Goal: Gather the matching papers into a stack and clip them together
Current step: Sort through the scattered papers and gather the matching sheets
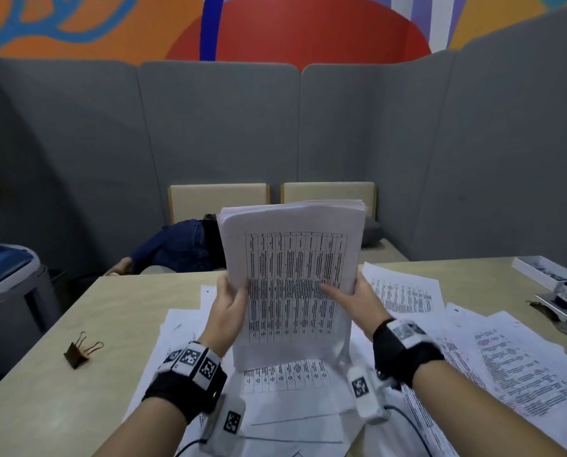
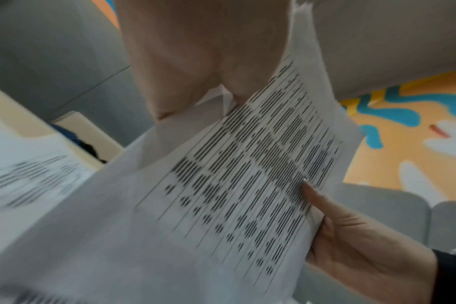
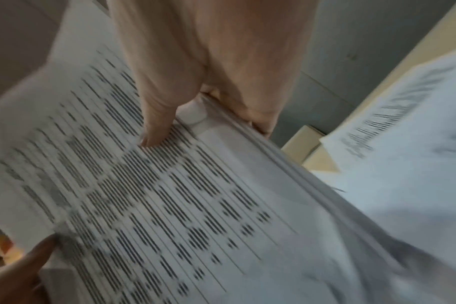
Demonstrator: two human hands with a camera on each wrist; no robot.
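both hands clamp an upright stack [image 1: 292, 275] over the tabletop's near edge
left hand [image 1: 229, 308] and right hand [image 1: 361, 298] pinch its sides; the uneven sheets could slip and splay before the binder clip [image 1: 81, 351] goes on.

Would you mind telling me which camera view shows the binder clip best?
The head view. The binder clip lies in plain sight on the table, left of the left hand, apart from the stack. Neither wrist view shows it; both are filled by the stack and hands.
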